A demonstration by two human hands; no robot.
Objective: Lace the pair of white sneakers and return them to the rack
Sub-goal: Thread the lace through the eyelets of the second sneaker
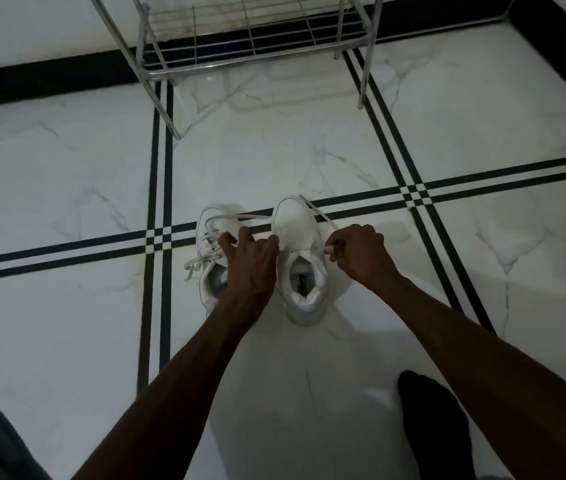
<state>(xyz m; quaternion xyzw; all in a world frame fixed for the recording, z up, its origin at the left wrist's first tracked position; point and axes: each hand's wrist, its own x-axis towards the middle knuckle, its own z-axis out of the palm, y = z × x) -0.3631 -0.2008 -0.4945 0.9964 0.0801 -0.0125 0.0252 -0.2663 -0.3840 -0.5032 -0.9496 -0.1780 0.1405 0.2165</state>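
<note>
Where the two black-striped tile borders cross on the white marble floor [67, 174], a pair of white sneakers stands side by side, toes pointing away toward the rack. Left sneaker [209, 271]: partly covered by the left forearm, its lace [194, 263] loose and trailing off its left side. Right sneaker [304, 271]: upright, opening and insole visible, tongue exposed, a flat white shoelace [312, 207] running across its toe area and out to both sides. Left hand [252, 258]: placed between the two shoes, fingers [244, 235] spread and curled, thumb and forefinger pinched on the lace end at the right sneaker's inner edge. Right hand [357, 252]: just beside the right sneaker's outer edge, fingers clenched on the other lace end. Metal wire rack [250, 39]: stands well apart at the top of the view, against the black skirting, lowest shelf bare. A dark-socked foot [430, 427] rests on the floor at lower right.
</note>
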